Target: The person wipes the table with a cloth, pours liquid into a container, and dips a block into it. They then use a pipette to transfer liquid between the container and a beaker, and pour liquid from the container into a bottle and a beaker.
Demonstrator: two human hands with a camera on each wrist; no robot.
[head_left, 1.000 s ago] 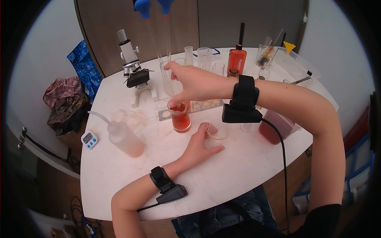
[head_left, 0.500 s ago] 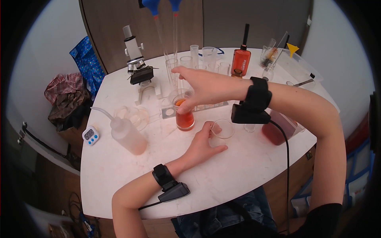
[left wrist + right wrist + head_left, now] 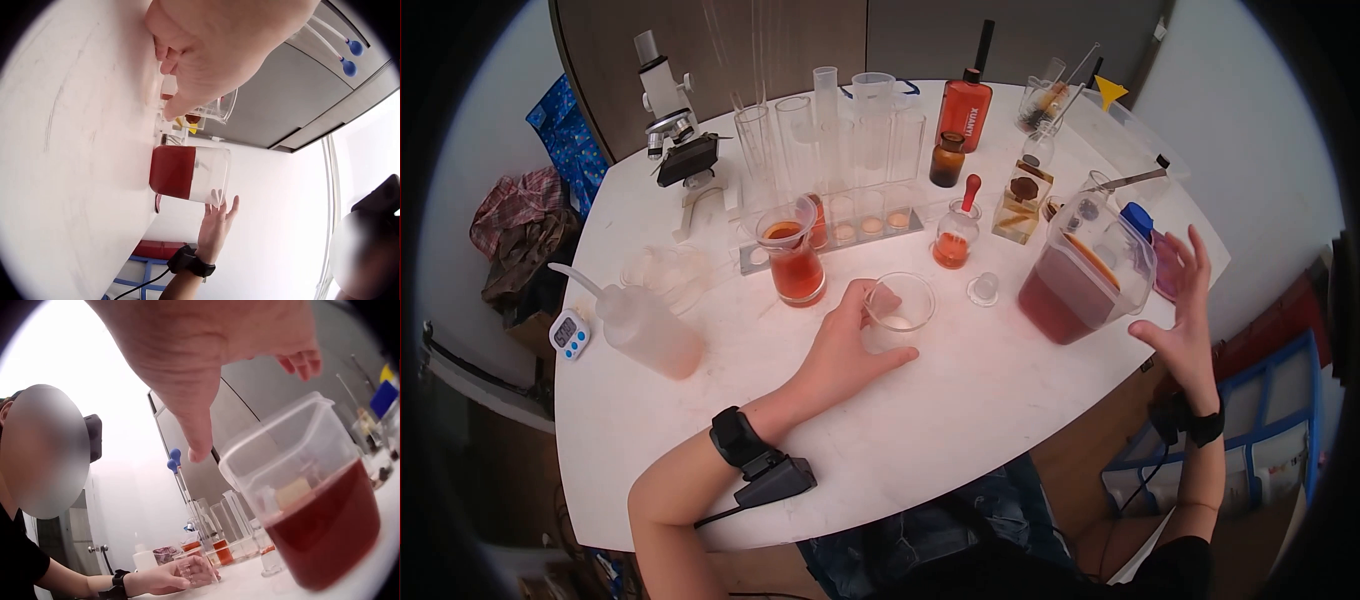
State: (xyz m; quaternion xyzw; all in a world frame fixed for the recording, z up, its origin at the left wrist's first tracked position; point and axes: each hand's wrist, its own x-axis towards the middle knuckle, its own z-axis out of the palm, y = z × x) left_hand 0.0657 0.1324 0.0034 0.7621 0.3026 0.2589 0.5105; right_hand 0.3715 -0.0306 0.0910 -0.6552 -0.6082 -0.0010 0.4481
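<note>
My left hand (image 3: 825,345) rests on the table with its fingers curved round the left side of a small clear glass beaker (image 3: 910,300); the thumb lies apart in front. Through the glass some of those fingers show. My right hand (image 3: 1187,330) is raised beside a clear plastic tub (image 3: 1065,290), fingers and thumb spread, holding nothing. Dark red liquid fills the tub's lower part, and its top is uncovered. In the right wrist view the open hand passes above the tub's rim (image 3: 275,428). A glass flask (image 3: 797,272) of orange-red liquid stands left of the beaker.
A dropper bottle (image 3: 953,240) and a small clear stopper-like piece (image 3: 983,289) stand between beaker and tub. Behind are a tube rack (image 3: 755,260), a brown bottle (image 3: 947,160) and a red bottle (image 3: 965,112). At left are a wash bottle (image 3: 645,325), timer (image 3: 569,333) and microscope (image 3: 675,125).
My right hand has left the flask of orange-red liquid and swung right to the tub. The left hand stays at the beaker. The head view has shifted.
</note>
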